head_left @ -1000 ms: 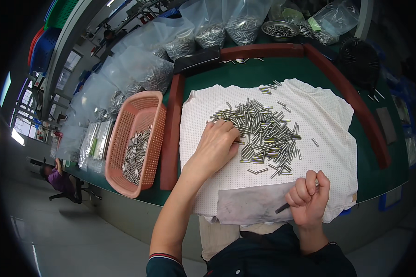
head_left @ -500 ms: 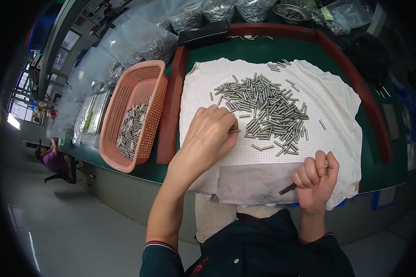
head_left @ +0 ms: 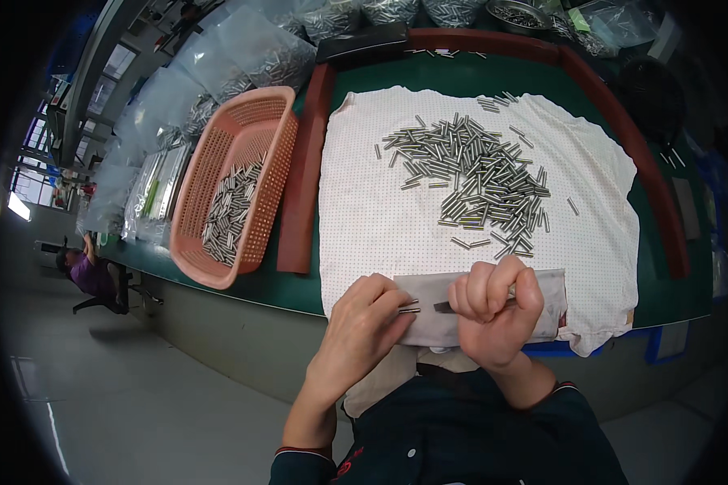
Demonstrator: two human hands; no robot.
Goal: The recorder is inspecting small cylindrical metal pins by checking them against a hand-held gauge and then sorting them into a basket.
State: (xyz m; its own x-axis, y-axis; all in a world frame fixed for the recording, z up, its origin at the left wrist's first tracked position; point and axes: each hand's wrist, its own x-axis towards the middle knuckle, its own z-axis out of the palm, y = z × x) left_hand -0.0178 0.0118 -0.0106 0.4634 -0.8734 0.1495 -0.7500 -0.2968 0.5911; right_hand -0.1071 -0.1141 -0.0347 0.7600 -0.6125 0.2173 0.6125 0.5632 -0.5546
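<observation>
Currently, clear plastic bags [head_left: 271,56] holding small metal pieces stand at the far left. Nearer, a pink basket [head_left: 271,212] rests on the green tabletop [head_left: 485,69], with many short metal pins [head_left: 233,214] lying loose inside. Just right of it runs a red-brown wooden strip [head_left: 302,202], then a white dotted cloth [head_left: 360,202]. By the cloth's near edge, the left hand [head_left: 362,323] is closed, pinching a couple of pins whose ends poke out to the right over a grey pad [head_left: 429,287]. The tip of a dark tool [head_left: 442,307] points toward those ends, seemingly just apart from them; the right hand [head_left: 497,311] is curled in a fist around it. Farther off, a big loose heap [head_left: 477,174] of pins covers the cloth's middle, with a stray pin [head_left: 573,206] to its right. As for progress, some pins already lie in the basket, and the heap looks like plenty left; whether the basket's share is finished, I cannot tell.
</observation>
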